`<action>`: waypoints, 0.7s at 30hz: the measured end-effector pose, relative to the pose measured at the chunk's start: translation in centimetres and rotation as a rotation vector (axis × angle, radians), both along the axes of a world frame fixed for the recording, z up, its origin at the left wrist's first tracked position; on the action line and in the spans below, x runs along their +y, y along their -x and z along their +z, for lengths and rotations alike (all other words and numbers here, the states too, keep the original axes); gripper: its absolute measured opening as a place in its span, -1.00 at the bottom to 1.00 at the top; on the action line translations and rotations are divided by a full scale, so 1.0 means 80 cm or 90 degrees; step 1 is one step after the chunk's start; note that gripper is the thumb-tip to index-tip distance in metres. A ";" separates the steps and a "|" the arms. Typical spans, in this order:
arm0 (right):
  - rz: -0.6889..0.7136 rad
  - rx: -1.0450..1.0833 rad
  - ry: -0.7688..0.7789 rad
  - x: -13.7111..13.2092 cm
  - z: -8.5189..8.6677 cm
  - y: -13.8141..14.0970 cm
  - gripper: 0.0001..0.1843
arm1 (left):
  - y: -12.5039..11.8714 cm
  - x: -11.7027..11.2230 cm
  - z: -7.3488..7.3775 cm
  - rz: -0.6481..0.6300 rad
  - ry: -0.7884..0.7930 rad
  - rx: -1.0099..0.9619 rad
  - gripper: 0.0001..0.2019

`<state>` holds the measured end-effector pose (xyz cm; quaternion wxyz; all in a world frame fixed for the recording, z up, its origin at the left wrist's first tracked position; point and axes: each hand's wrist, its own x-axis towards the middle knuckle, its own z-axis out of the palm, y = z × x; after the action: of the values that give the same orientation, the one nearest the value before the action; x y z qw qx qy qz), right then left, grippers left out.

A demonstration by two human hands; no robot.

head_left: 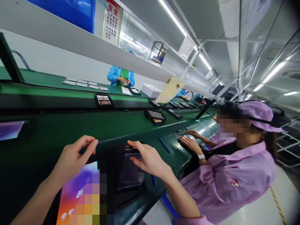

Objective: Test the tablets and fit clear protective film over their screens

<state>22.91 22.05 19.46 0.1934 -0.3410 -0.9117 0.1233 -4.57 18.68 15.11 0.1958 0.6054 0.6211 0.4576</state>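
Note:
My left hand [76, 154] is raised above a lit tablet [87, 176] with a purple and orange screen, partly blurred out. Its thumb and fingertips are pinched together; whatever is between them, if anything, cannot be made out. My right hand [151, 157] grips the far edge of a dark-screened tablet [131, 175], thumb over the screen and fingers at the top. This tablet lies beside the lit one, over a black surface whose outline is hard to see.
A green conveyor belt [63, 125] runs across ahead, carrying open devices in black trays [103, 100]. A blue pen [163, 144] lies to the right. Close by on the right, a co-worker in pink [232, 178] works at the bench. A yellow paper [170, 90] hangs from the shelf.

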 end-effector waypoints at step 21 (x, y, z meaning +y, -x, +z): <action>-0.009 0.021 0.016 -0.007 0.008 0.003 -0.61 | 0.000 -0.003 0.005 -0.004 -0.030 -0.005 -0.59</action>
<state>22.69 21.47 20.10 0.2052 -0.3477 -0.9043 0.1388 -4.56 18.43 15.54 0.1857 0.6100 0.6073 0.4739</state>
